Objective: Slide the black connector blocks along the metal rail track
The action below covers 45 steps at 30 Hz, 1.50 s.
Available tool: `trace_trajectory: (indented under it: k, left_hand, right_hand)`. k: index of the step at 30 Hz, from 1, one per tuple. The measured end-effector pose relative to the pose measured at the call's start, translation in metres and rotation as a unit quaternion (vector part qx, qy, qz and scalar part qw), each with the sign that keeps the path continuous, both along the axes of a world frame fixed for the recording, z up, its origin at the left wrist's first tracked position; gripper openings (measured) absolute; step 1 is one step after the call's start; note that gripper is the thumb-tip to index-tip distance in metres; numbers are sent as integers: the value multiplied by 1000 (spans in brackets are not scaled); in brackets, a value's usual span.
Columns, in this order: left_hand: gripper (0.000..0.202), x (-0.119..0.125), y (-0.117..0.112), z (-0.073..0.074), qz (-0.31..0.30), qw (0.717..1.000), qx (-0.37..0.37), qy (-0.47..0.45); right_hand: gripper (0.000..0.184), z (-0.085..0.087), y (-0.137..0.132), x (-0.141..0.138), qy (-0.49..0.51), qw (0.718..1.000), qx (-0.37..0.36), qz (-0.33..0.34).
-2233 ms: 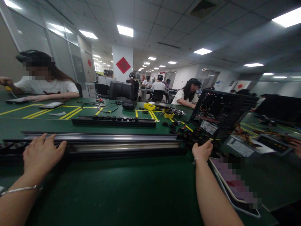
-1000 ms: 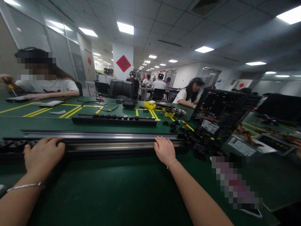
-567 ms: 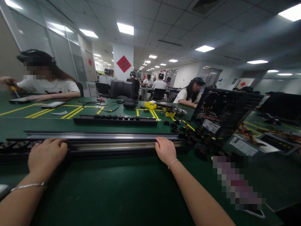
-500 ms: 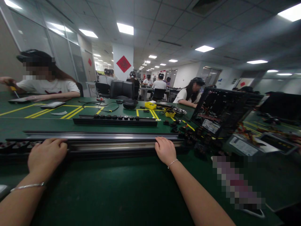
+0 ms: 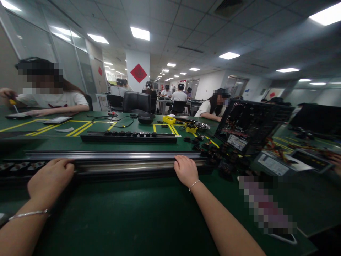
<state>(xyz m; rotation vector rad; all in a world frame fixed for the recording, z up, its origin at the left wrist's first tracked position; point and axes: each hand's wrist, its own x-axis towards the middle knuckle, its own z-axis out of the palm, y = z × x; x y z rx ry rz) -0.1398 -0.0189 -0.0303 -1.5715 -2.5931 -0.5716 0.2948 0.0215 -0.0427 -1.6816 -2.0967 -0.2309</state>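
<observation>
A long metal rail (image 5: 125,164) lies across the green table (image 5: 138,217) in front of me. My left hand (image 5: 49,179) rests on its left part with the fingers curled over the near edge. My right hand (image 5: 185,170) grips the same rail near its right end, fingers bent over the top. Left of my left hand, a row of small dark sockets (image 5: 18,167) sits in the rail's black strip. A heap of small black parts (image 5: 221,160) lies just beyond the rail's right end.
A second black strip with round sockets (image 5: 128,138) lies further back. An open computer case (image 5: 250,124) stands at the right, a tablet (image 5: 309,160) beside it. A person (image 5: 50,96) works at the far left; another hand (image 5: 336,164) shows at the right edge.
My right hand moved left from the heap of black parts onto the rail and has stayed there. My left hand curled its fingers over the rail.
</observation>
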Motion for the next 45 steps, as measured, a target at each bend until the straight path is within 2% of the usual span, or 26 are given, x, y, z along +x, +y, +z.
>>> trace_trajectory:
  k: [7,19,28,35,45]
  left_hand:
    - [52,19,-5,12,71,997,-41,-13]
    - [53,13,-1,11,71,995,-67,-12]
    - [57,23,-1,13,60,994,-88,11]
    - [55,23,-3,14,58,993,-97,11]
    - [55,23,0,12,58,995,-86,9]
  right_hand:
    - [39,-1,0,0,-2,1000,4,3]
    - [39,-1,1,1,-10,1000,9,2]
    - [39,-2,1,1,-8,1000,6,1]
    - [39,0,0,-1,-4,1000,6,0]
    - [39,0,0,-1,-8,1000,2,-1]
